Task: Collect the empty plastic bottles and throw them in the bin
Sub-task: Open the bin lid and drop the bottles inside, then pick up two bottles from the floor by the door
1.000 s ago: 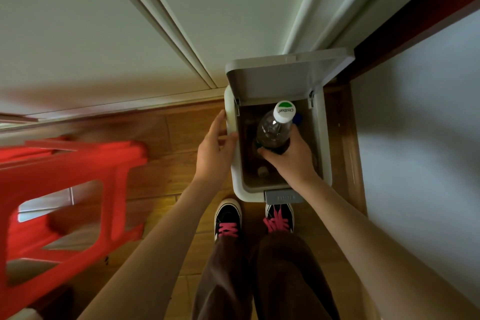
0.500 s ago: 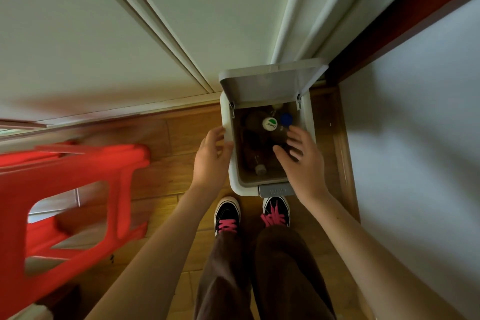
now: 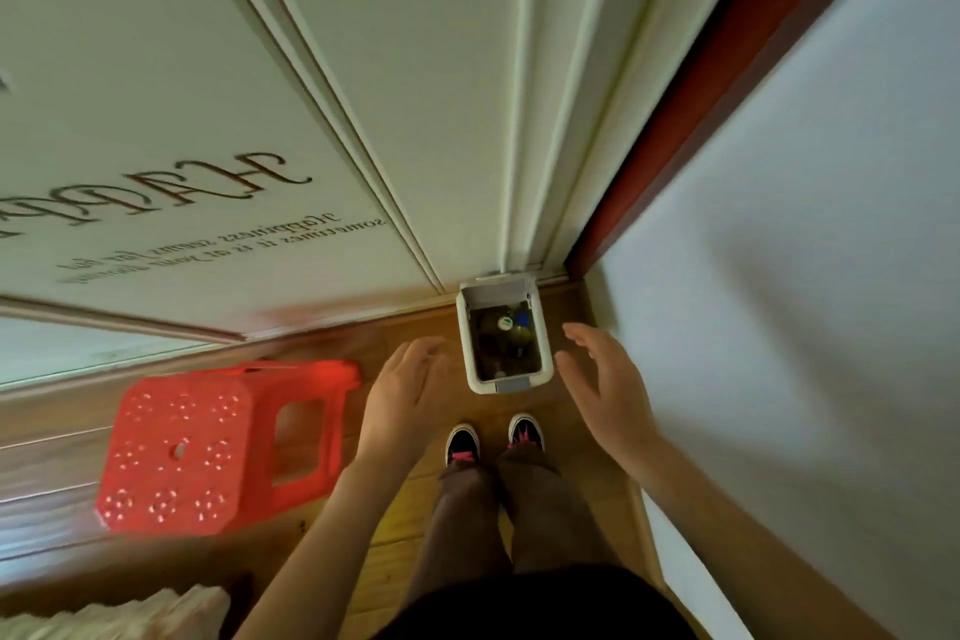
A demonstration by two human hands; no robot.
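Bottles (image 3: 505, 325) upright in open bin (image 3: 542, 343), caps up; left hand (image 3: 402, 392), right hand (image 3: 605, 385) spread, empty.

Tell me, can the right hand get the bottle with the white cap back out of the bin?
Probably yes. The bin lid is up, the bottle lies on top, and the open right hand hovers beside it.
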